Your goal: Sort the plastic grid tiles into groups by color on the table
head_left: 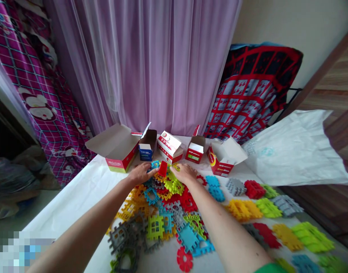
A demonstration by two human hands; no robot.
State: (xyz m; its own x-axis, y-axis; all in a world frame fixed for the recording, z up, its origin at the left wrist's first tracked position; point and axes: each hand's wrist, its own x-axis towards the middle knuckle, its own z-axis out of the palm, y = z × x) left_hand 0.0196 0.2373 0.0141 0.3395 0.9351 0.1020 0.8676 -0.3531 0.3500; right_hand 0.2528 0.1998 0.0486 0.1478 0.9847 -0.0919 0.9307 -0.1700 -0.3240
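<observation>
My left hand (140,173) rests at the far left edge of a heap of plastic building pieces, its thumb stretched toward a red piece (163,168). My right hand (185,173) lies at the far right of the heap, thumb pointing inward beside lime-green pieces (175,185). Fingers and thumb look apart on both hands, and neither visibly grips a piece. Between the hands and nearer to me, the heap mixes notched squares, such as a blue one (188,237) and a lime window piece (155,227), with a red flower-shaped disc (185,259).
Several open cartons stand along the table's back, including a large red one (123,163), a blue one (146,153) and a red one (220,167). Single-colour stacks, such as yellow pieces (243,209), sit at right. A white sack (296,151) lies behind them.
</observation>
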